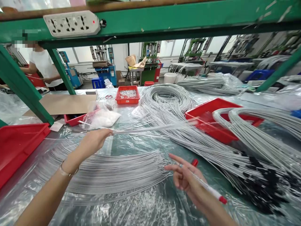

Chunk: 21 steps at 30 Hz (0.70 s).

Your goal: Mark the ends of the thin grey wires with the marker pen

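Nearest my remote view, the right hand [190,182] cradles a white, red-ended marker [210,189]; the left hand [94,142] pinches thin pale-grey wires [162,127] just beyond a fanned grey wire bundle [122,172] on clear plastic sheeting [138,210]. I judge them light, springy, slick, best held near their ends.

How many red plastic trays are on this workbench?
4 red plastic trays: large left tray; small tray beside the clear plastic bag; back-centre tray holding silvery bits; right tray partly covered by looped grey cables. More may be hidden.
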{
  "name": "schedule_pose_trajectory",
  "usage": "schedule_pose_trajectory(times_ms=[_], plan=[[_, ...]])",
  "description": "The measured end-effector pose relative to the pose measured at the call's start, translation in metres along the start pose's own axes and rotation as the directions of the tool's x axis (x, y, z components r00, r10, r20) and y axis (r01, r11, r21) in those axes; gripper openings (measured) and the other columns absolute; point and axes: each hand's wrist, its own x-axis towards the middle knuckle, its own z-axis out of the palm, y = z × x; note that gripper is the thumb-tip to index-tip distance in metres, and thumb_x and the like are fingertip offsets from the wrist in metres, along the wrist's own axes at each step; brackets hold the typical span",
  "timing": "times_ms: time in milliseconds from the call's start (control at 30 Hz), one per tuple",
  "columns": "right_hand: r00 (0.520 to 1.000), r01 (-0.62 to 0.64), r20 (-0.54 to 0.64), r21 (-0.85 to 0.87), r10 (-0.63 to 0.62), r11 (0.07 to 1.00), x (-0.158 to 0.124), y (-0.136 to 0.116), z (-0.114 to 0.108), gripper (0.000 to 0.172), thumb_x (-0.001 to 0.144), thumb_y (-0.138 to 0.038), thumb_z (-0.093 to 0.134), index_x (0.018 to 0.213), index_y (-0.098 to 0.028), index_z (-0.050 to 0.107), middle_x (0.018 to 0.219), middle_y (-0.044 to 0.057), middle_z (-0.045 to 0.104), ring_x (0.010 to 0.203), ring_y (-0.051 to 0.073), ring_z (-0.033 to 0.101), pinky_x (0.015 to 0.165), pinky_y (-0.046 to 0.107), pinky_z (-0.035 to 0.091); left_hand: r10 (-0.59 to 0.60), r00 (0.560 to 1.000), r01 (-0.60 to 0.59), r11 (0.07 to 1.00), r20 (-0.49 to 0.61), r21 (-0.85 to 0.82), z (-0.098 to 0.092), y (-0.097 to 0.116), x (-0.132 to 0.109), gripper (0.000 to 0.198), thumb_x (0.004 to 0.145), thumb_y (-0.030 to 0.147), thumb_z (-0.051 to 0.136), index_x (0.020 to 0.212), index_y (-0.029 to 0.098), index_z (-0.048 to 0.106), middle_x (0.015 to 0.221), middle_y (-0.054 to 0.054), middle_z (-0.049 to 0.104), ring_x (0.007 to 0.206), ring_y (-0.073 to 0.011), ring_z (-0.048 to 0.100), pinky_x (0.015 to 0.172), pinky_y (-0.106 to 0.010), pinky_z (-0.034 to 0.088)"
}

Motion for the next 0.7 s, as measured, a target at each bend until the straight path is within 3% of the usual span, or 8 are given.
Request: schedule_pose_trajectory(times_ms=[167, 300, 400, 533, 633, 700], plan=[[0.998, -0.018, -0.053, 0.004, 0.018, 1.000, -0.016, 0.010, -0.011, 0.052, 0.072, -0.050, 0.071, 0.112, -0.018, 0.063, 0.084, 0.011, 0.073, 0.044, 0.010, 0.050, 0.039, 0.021, 0.035, -0.118, 0.993, 0.118, 0.992, -0.014, 0.037, 0.049, -0.047, 0.050, 0.030, 0.094, 0.023, 0.034, 0.112, 0.020, 0.058, 0.115, -0.008, 0.064, 0.100, -0.0233, 0.060, 0.077, -0.029, 0.045], [0.983, 0.017, -0.183, 0.026, -0.012, 1.000, -0.026, 0.009, -0.026, 0.046, 0.071, -0.050, 0.071, 0.103, -0.017, 0.066, 0.073, 0.010, 0.072, 0.044, 0.011, 0.047, 0.039, 0.022, 0.035, -0.142, 0.988, 0.142, 0.990, 0.058, 0.017, 0.082, -0.066, 0.071, 0.022, 0.094, 0.029, 0.047, 0.107, 0.016, 0.059, 0.107, -0.008, 0.063, 0.093, -0.0186, 0.060, 0.081, -0.035, 0.049], [0.971, 0.041, -0.239, 0.043, -0.030, 0.998, -0.031, 0.006, -0.037, 0.044, 0.071, -0.051, 0.071, 0.100, -0.017, 0.067, 0.066, 0.007, 0.069, 0.044, 0.010, 0.047, 0.040, 0.020, 0.037, -0.139, 0.987, 0.140, 0.990, 0.087, -0.007, 0.092, -0.073, 0.081, 0.028, 0.092, 0.033, 0.053, 0.111, 0.014, 0.057, 0.111, -0.008, 0.059, 0.096, -0.0188, 0.059, 0.084, -0.040, 0.050], [0.952, 0.059, -0.303, 0.058, -0.039, 0.997, -0.036, 0.002, -0.049, 0.042, 0.074, -0.050, 0.069, 0.101, -0.020, 0.065, 0.065, 0.005, 0.068, 0.046, 0.011, 0.049, 0.042, 0.020, 0.041, -0.122, 0.987, 0.127, 0.991, 0.100, -0.042, 0.088, -0.064, 0.083, 0.030, 0.091, 0.033, 0.053, 0.115, 0.014, 0.055, 0.116, -0.009, 0.056, 0.102, -0.0208, 0.057, 0.087, -0.043, 0.048], [0.940, 0.074, -0.336, 0.038, -0.058, 0.997, -0.037, 0.001, -0.056, 0.040, 0.075, -0.049, 0.068, 0.102, -0.019, 0.065, 0.066, 0.005, 0.068, 0.048, 0.012, 0.050, 0.044, 0.022, 0.044, -0.034, 0.978, 0.057, 0.993, 0.207, -0.105, 0.086, -0.035, 0.069, 0.024, 0.093, 0.032, 0.049, 0.101, 0.013, 0.060, 0.102, -0.007, 0.062, 0.094, -0.0189, 0.059, 0.085, -0.038, 0.047], [0.939, 0.088, -0.337, 0.028, -0.074, 0.996, -0.037, 0.001, -0.058, 0.039, 0.075, -0.047, 0.069, 0.103, -0.019, 0.065, 0.067, 0.005, 0.068, 0.049, 0.012, 0.050, 0.044, 0.022, 0.045, 0.059, 0.946, -0.004, 0.986, 0.318, -0.169, 0.088, -0.011, 0.053, 0.023, 0.090, 0.034, 0.050, 0.088, 0.015, 0.063, 0.088, -0.005, 0.064, 0.081, -0.0175, 0.060, 0.077, -0.031, 0.048]])
